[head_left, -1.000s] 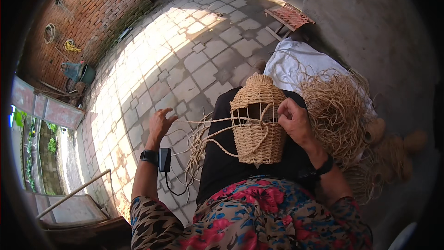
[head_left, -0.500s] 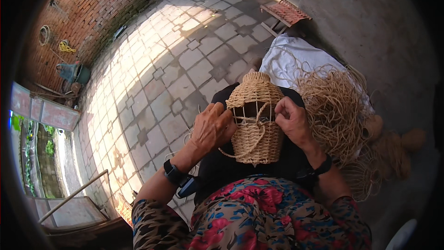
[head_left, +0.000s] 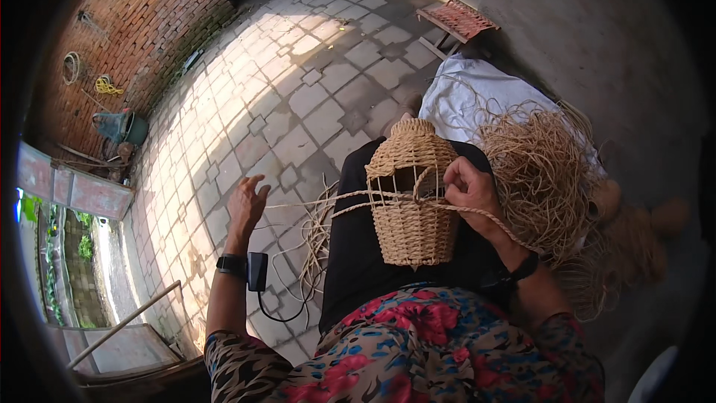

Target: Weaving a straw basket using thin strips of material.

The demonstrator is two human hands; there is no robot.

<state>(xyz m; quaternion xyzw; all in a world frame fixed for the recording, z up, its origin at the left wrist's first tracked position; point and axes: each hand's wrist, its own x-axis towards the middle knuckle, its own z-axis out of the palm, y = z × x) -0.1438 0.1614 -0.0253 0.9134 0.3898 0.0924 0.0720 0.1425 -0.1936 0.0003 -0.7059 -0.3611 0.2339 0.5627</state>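
Observation:
A woven straw-coloured basket (head_left: pixel 412 235) lies over my dark-trousered lap, its narrow neck pointing away from me. Around its middle runs an open band of bare upright stakes (head_left: pixel 384 185). My right hand (head_left: pixel 471 185) is closed in a pinch at the basket's right side, by this band; what lies between the fingertips is partly hidden. Twisted cord (head_left: pixel 350 195) stretches leftward from the band, and another length (head_left: pixel 485 214) passes under my right hand toward the wrist. My left hand (head_left: pixel 246 205) is off to the left, thumb and forefinger apart, with a thin strand reaching beside it.
Loose cords (head_left: pixel 317 246) trail on the paving left of my leg. A big tangled heap of cord (head_left: pixel 533 172) lies on a white sheet (head_left: pixel 466 93) at right. Beyond stands a low reddish slatted stool (head_left: pixel 459 19). A brick wall (head_left: pixel 156 7) rises at far left.
My left hand has swung from the basket's left side out to the left. Cord now stretches leftward across the open band. My right hand stays at the basket's right side.

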